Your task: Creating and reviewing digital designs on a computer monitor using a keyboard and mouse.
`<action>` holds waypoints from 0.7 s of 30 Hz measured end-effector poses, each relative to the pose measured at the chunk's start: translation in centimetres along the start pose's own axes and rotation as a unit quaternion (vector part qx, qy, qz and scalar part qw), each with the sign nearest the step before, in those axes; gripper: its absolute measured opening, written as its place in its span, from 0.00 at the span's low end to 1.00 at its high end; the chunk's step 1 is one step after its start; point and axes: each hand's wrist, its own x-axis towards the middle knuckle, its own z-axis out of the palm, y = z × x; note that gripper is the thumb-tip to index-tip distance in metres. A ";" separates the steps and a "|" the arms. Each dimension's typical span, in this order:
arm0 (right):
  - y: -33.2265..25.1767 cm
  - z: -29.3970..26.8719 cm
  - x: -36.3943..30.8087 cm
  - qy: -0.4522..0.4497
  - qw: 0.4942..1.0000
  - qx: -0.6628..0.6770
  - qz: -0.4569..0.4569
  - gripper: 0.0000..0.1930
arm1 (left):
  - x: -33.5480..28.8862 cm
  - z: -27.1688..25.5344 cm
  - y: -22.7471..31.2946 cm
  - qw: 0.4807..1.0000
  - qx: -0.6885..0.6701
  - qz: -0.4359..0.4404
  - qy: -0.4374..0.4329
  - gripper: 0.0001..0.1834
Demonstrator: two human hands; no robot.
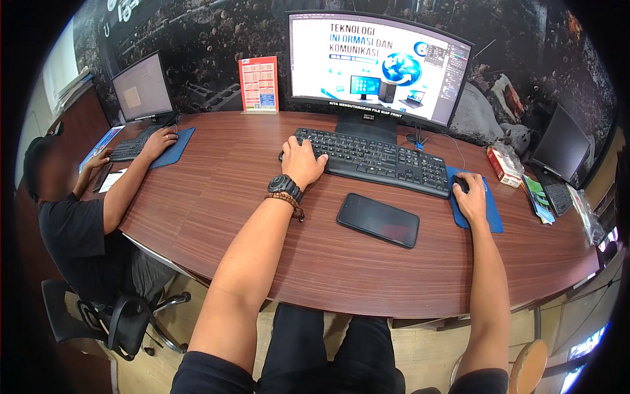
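My left hand (pixel 301 161) rests on the left end of a black keyboard (pixel 377 161), its fingers stretched over the keys and holding nothing. A black watch (pixel 285 186) and a beaded bracelet (pixel 287 200) circle that wrist. At the right, my right hand (pixel 471 197) is wrapped over a black computer mouse (pixel 461 184), which is partly hidden under the fingers. Beneath the mouse lies a blue mouse pad (pixel 494 213). Between my forearms a dark smartphone (pixel 378 220) lies flat, screen up. Behind the keyboard stands a large monitor (pixel 377 65) with a blue and white graphic layout.
A person (pixel 72 217) sits at the left with hands at another keyboard (pixel 130 148) and monitor (pixel 142 87). A red calendar (pixel 259 85) stands at the back of the wooden desk (pixel 216 197). At the right are a small box (pixel 504 167), leaflets (pixel 538 199) and a dark screen (pixel 561 144).
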 end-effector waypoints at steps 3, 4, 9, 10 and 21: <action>0.0 0.0 0.0 -0.002 1.000 0.003 0.001 0.16 | 0.0 0.1 0.0 1.000 0.006 -0.005 -0.007 0.30; -0.1 -0.1 0.0 -0.002 1.000 0.004 0.000 0.16 | 0.0 0.1 -0.1 1.000 0.006 -0.005 -0.007 0.30; -0.3 -0.1 -0.1 -0.008 1.000 0.000 0.007 0.16 | 0.0 0.1 -0.3 1.000 0.001 -0.010 -0.024 0.33; -0.2 0.0 0.0 -0.007 1.000 0.000 0.007 0.16 | 0.0 0.2 -0.2 1.000 0.001 -0.010 -0.024 0.33; -7.0 0.7 0.7 -0.066 0.985 -0.024 -0.159 0.14 | -0.3 -0.3 -0.3 0.999 0.016 0.003 -0.042 0.49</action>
